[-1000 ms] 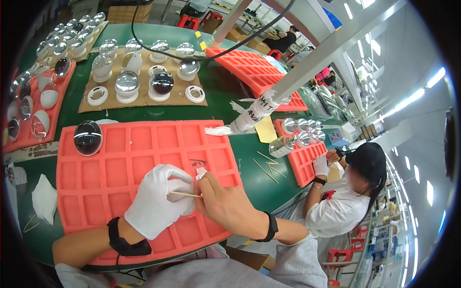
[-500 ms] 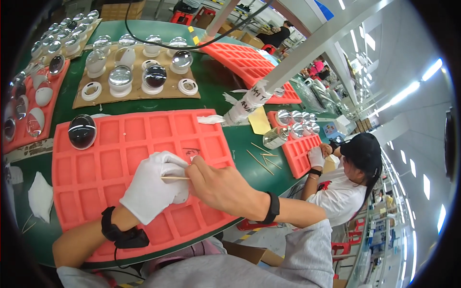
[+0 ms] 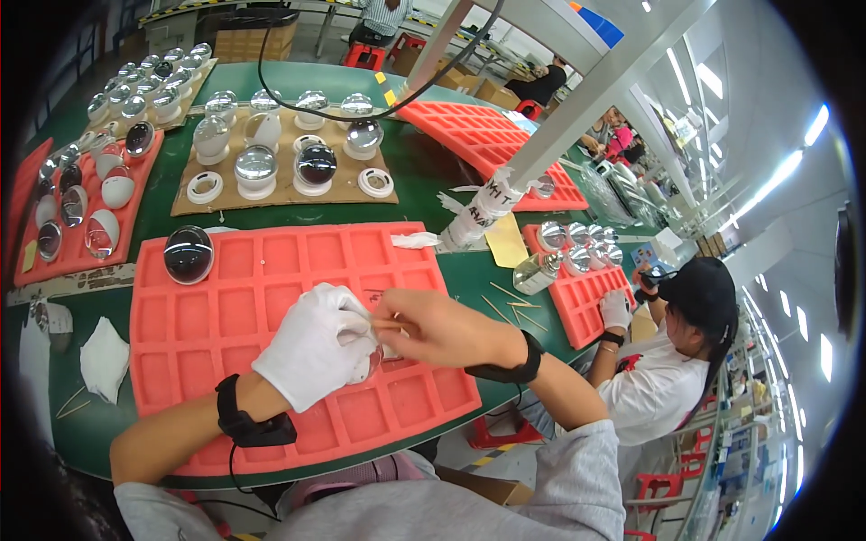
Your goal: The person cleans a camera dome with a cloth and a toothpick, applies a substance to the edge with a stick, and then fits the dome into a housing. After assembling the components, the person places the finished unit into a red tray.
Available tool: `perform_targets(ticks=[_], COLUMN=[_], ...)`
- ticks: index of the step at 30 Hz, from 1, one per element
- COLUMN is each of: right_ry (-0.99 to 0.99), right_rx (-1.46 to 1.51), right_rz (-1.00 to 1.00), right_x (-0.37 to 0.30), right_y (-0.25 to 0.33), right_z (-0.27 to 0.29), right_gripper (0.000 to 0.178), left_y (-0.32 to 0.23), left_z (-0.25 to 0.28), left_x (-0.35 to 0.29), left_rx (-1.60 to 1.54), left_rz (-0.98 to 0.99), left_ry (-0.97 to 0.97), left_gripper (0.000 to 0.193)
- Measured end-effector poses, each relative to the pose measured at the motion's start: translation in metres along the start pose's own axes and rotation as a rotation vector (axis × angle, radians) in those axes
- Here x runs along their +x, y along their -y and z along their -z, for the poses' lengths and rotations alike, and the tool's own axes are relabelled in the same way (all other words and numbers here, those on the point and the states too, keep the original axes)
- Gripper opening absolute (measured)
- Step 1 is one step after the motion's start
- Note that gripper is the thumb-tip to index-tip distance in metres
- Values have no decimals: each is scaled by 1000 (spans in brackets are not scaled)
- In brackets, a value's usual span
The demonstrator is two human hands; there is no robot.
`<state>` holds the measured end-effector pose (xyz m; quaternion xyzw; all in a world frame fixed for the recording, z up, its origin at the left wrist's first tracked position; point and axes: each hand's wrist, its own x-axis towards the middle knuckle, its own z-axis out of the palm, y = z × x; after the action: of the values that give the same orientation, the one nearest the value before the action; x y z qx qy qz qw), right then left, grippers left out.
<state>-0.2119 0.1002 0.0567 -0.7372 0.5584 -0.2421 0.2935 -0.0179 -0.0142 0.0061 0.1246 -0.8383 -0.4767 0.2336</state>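
Note:
My left hand [image 3: 311, 347], in a white glove, is closed on a clear rounded piece [image 3: 368, 364]. Most of that piece is hidden behind the glove. My bare right hand [image 3: 442, 329] pinches a thin wooden stick [image 3: 386, 325], whose tip meets the gloved fingers. Both hands are over a red foam tray [image 3: 239, 270] with square pockets. A glossy black-fronted ball [image 3: 188, 254] sits in the tray's far left corner.
On cardboard beyond the tray stand clear and dark balls [image 3: 256, 169] on white rings. Another red tray [image 3: 54, 257] is at left. Wooden sticks [image 3: 519, 311] and a bottle [image 3: 538, 272] lie to the right, near a post [image 3: 478, 221]. A co-worker [image 3: 672, 352] sits at right.
The view has shifted, so the bench appears farther right and lower. My right fingers have changed their hold, and the stick now tilts. The clear piece shows more beneath the glove.

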Motion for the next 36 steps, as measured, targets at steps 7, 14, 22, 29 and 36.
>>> perform_targets(ticks=[7,14,22,29,36], right_ry=[53,25,-86,-43,-110], right_rx=[668,1207,1270,1191,1064], right_rz=[-340,-274,-279,-324,-357], right_x=[11,3,3,7,3], right_y=[-79,-131,-130,-121,-122], right_z=[5,5,0,3,3], right_gripper=[13,11,10,10,9], left_y=[-5,-7,-14,-11,-23], left_z=[0,-7,-10,-8,4], left_x=[-1,-8,-6,-8,-7], left_rx=[-65,52,178,111,177], left_rz=[50,11,46,102,203], left_ry=[-35,-100,-182,-81,46], left_gripper=[4,11,9,8,10])
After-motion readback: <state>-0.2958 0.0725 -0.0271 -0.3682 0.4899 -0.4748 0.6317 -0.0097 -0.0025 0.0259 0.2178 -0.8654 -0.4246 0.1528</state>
